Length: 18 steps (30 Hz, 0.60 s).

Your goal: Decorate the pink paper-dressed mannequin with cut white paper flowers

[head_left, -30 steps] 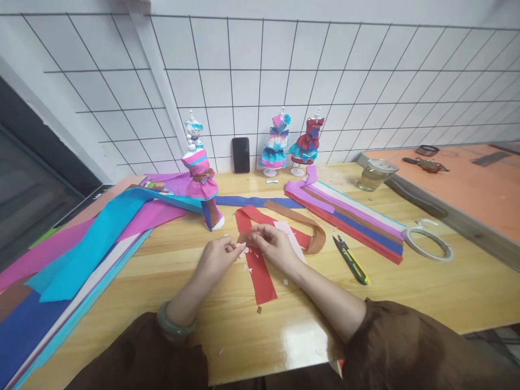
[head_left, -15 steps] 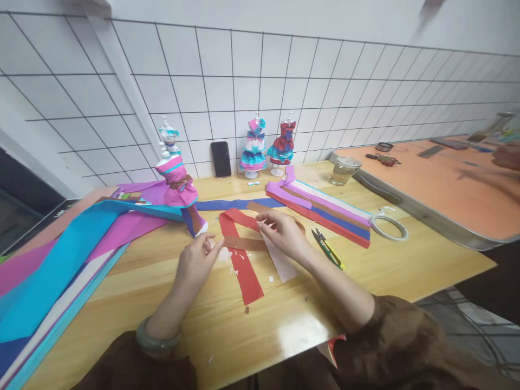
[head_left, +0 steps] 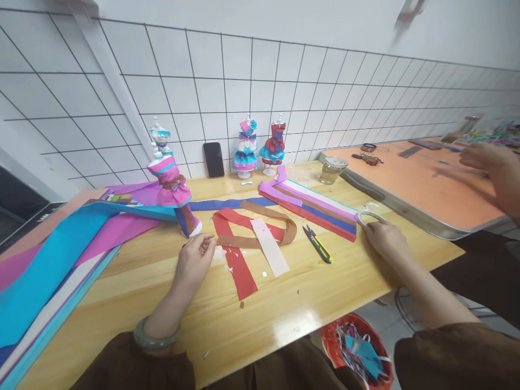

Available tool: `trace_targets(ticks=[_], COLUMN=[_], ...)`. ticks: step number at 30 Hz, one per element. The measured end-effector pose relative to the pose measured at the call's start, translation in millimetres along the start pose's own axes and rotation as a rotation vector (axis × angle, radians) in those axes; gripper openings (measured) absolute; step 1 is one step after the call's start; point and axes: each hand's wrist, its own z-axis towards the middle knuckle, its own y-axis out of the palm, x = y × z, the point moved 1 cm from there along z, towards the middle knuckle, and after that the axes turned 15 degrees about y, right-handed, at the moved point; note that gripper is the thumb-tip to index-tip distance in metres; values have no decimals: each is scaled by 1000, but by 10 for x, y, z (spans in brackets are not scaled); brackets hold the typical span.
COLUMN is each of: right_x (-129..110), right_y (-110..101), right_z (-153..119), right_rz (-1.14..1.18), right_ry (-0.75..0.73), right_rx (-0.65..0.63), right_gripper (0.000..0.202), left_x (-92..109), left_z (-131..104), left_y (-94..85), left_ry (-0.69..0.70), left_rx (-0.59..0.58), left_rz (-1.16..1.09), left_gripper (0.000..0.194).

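Observation:
My right hand (head_left: 385,241) is closed on the near rim of a roll of white tape (head_left: 368,213) at the table's right side. My left hand (head_left: 197,257) has its thumb and fingers pinched together at the left end of a brown crepe-paper strip (head_left: 235,241); whether anything is between the fingertips is hidden. That strip loops to the right. A red paper strip (head_left: 242,281) lies folded beneath it, and a short pale pink strip (head_left: 270,249) lies across both. Yellow-green thread snips (head_left: 319,246) rest between my hands.
A small dress form in pink (head_left: 173,184) stands behind my left hand. Two more dressed forms (head_left: 246,149) and a phone (head_left: 213,160) stand by the wall. Layered paper strips (head_left: 317,208), a glass cup (head_left: 333,170), a red bin (head_left: 357,352) and another person's hand (head_left: 483,157) are right.
My right hand has left the pink and brown strips and moved right, onto the tape roll. My left hand stays at the brown strip's end. The view has turned slightly right.

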Motion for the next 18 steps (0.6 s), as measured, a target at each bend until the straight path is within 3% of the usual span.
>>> trace_targets(ticks=[4,8,10,13,18], right_x=[127,-42,-252,-699,-1538], right_y=[-32,-162,-262,-433,-662], right_z=[-48,-92,-152,-315,-705], right_rz=[18,125,211,383,565], right_ry=[17,-21,-134,-432,-835], right_rx=[1,106,183,260,102], right_gripper=[37,32,27,16,16], left_x=[14,51,81,129,190], left_z=[5,10,10,0,-36], left_y=[-4,-22,-26,-15,27], left_ry=[-9,-2,19,43,-52], left_rx=[1,27,37,37,-25], left_rz=[-35,-43,-62,-125,-457], left_gripper=[27,26,24,22,26])
